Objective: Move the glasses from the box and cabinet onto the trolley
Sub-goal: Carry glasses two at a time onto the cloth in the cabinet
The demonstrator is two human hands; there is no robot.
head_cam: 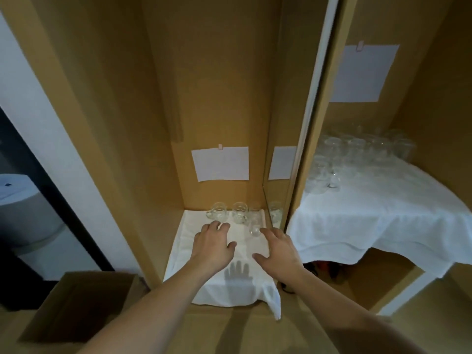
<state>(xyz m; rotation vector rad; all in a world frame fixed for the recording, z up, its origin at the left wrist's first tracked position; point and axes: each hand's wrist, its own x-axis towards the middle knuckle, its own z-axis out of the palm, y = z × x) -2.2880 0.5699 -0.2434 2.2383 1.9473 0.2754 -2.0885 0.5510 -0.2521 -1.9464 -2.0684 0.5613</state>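
Inside the wooden cabinet (pixel 224 103), a white cloth (pixel 237 287) covers the shelf. At its back stand clear glass mugs: one at the left (pixel 219 212), one in the middle (pixel 240 213), and smaller glasses (pixel 255 226) toward the right. My left hand (pixel 213 245) hovers over the cloth with fingers spread, just short of the left mug. My right hand (pixel 279 247) is also spread, its fingertips close to the nearest small glass. Neither hand holds anything. On the right, the trolley (pixel 383 215), draped in white cloth, carries several glasses (pixel 357 154) at its back.
A mirrored or glass panel (pixel 277 200) and a white door edge (pixel 311 111) separate the cabinet from the trolley. An open cardboard box (pixel 84 305) sits at the lower left. Paper sheets (pixel 221 163) are taped to the cabinet back.
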